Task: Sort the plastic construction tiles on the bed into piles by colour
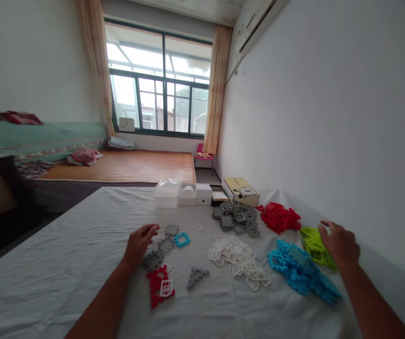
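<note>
My left hand (139, 243) is closed in a pinch above the left side of the tablecloth, with a small spot of red at its fingertips that is too small to name. Close to it lie grey notched building pieces (166, 244), a blue square frame piece (182, 240) and a red panel (156, 287) with a white window-shaped piece (166, 287) on it. Over at the right, my right hand (341, 246) hovers at the edge of the lime-green pile (317, 247). Its thumb and forefinger look apart, and no piece shows between them.
White lattice pieces (237, 256) are heaped mid-table, with blue (301, 268), red (279, 217) and grey (235, 216) piles around them. A folded grey piece (197, 276) stands nearer me. Along the back are a clear plastic box (167, 194), small white boxes and a yellow box (240, 189).
</note>
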Motion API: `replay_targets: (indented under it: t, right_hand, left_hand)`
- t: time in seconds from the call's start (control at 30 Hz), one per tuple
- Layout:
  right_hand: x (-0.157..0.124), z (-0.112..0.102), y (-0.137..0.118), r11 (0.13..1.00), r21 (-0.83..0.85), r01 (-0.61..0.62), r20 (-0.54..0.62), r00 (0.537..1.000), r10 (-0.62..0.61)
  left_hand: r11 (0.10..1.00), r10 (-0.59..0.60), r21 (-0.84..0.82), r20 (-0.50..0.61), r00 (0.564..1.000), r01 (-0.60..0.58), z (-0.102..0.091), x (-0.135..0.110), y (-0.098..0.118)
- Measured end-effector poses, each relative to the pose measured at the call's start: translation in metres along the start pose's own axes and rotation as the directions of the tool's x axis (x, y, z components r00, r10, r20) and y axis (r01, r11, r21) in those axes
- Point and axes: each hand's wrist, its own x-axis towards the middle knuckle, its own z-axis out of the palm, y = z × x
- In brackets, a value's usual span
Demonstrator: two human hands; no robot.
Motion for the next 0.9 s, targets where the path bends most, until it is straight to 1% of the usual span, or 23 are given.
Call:
replay_targets:
  t: [0.03, 0.07, 0.1, 0.13, 0.17, 0.2, 0.23, 0.27, 0.3, 0.33, 0.37, 0.4, 0.47, 0.57, 0.63, 0.73, 0.8, 0.9]
  right_hand:
    - [-0.001, 0.002, -0.032, 0.999, -0.003, 0.034, 0.01, 0.999, -0.034]
    - [-0.004, 0.005, -0.068, 0.995, 0.031, 0.093, 0.049, 0.994, -0.094]
    - [-0.009, 0.009, -0.107, 0.977, 0.114, 0.18, 0.105, 0.976, -0.192]
    - [-0.018, 0.013, -0.147, 0.942, 0.222, 0.252, 0.159, 0.944, -0.29]
    - [-0.029, 0.019, -0.186, 0.895, 0.331, 0.301, 0.219, 0.897, -0.383]
    - [-0.042, 0.025, -0.223, 0.839, 0.418, 0.347, 0.28, 0.83, -0.483]
    - [-0.055, 0.032, -0.256, 0.783, 0.485, 0.39, 0.331, 0.747, -0.577]
    - [-0.069, 0.04, -0.285, 0.74, 0.534, 0.409, 0.373, 0.671, -0.64]
    - [-0.083, 0.049, -0.309, 0.713, 0.563, 0.417, 0.401, 0.617, -0.677]
    - [-0.094, 0.059, -0.328, 0.696, 0.58, 0.424, 0.417, 0.58, -0.7]
    - [-0.105, 0.068, -0.343, 0.69, 0.586, 0.425, 0.428, 0.561, -0.709]
    - [-0.113, 0.077, -0.353, 0.689, 0.586, 0.426, 0.434, 0.553, -0.711]
    - [-0.124, 0.09, -0.364, 0.691, 0.583, 0.428, 0.441, 0.547, -0.711]
    - [-0.132, 0.099, -0.365, 0.694, 0.567, 0.443, 0.451, 0.538, -0.712]
    - [-0.134, 0.098, -0.364, 0.704, 0.55, 0.449, 0.456, 0.545, -0.704]
    - [-0.135, 0.093, -0.361, 0.715, 0.542, 0.442, 0.448, 0.567, -0.691]
    - [-0.134, 0.089, -0.359, 0.718, 0.554, 0.422, 0.434, 0.589, -0.681]
    - [-0.129, 0.083, -0.355, 0.738, 0.562, 0.372, 0.426, 0.635, -0.644]
  left_hand:
    - [1.0, 0.008, 0.015, -0.012, 1.0, -0.008, 0.0, 0.0, -0.002]
    - [0.999, 0.022, 0.032, -0.023, 0.999, -0.021, 0.0, 0.001, -0.003]
    - [0.997, 0.046, 0.058, -0.021, 0.999, -0.044, 0.001, 0.001, -0.004]
    - [0.992, 0.083, 0.1, -0.023, 0.996, -0.081, 0.001, 0.001, -0.006]
    - [0.98, 0.133, 0.151, -0.013, 0.991, -0.13, 0.001, 0.001, -0.007]
    - [0.964, 0.179, 0.201, 0.002, 0.984, -0.175, 0.002, 0.001, -0.009]
    - [0.946, 0.212, 0.246, 0.016, 0.977, -0.21, 0.002, 0.001, -0.01]
    - [0.93, 0.236, 0.281, 0.03, 0.971, -0.235, 0.002, 0.0, -0.011]
    - [0.919, 0.247, 0.307, 0.041, 0.968, -0.247, 0.003, 0.0, -0.013]
    - [0.912, 0.247, 0.326, 0.047, 0.968, -0.249, 0.003, 0.0, -0.014]
    - [0.908, 0.243, 0.338, 0.053, 0.969, -0.246, 0.004, -0.001, -0.014]
    - [0.906, 0.237, 0.348, 0.058, 0.97, -0.242, 0.004, -0.001, -0.015]
    - [0.904, 0.225, 0.358, 0.068, 0.972, -0.235, 0.005, -0.001, -0.016]
    - [0.904, 0.213, 0.36, 0.083, 0.974, -0.229, 0.005, -0.001, -0.015]
    - [0.906, 0.201, 0.36, 0.09, 0.975, -0.22, 0.006, 0.0, -0.013]
    - [0.907, 0.192, 0.362, 0.098, 0.976, -0.215, 0.006, 0.0, -0.012]
    - [0.906, 0.196, 0.362, 0.102, 0.975, -0.22, 0.006, 0.0, -0.011]
    - [0.902, 0.205, 0.362, 0.118, 0.972, -0.235, 0.005, 0.001, -0.011]
